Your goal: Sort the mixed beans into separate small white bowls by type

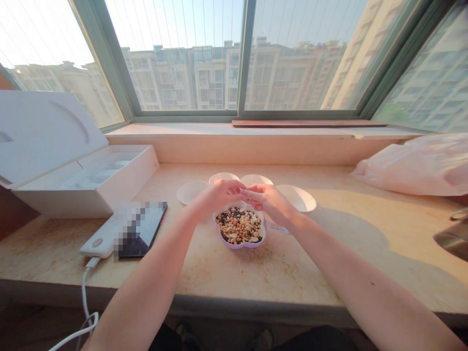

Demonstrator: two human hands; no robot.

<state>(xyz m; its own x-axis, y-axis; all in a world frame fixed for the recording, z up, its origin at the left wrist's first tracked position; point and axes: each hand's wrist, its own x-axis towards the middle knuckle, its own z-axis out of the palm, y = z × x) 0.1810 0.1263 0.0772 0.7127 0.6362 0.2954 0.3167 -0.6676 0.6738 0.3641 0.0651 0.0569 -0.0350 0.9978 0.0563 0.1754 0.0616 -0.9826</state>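
A purple flower-shaped bowl [224, 241] of mixed beans and nuts sits on the marble counter, near its middle. My left hand [218, 194] and my right hand [268, 200] hover over the bowl's far rim, fingertips meeting. Both have the fingers curled together as in a pinch; what they hold is too small to see. Behind them stand several small white dishes [190, 191], the rightmost [302, 197] partly hidden by my right hand.
An open white box [84, 183] with its lid raised stands at the left. A phone [142, 229] and a white power bank [98, 241] with a cable lie in front of it. A pink plastic bag [417, 165] lies at the right, below the window.
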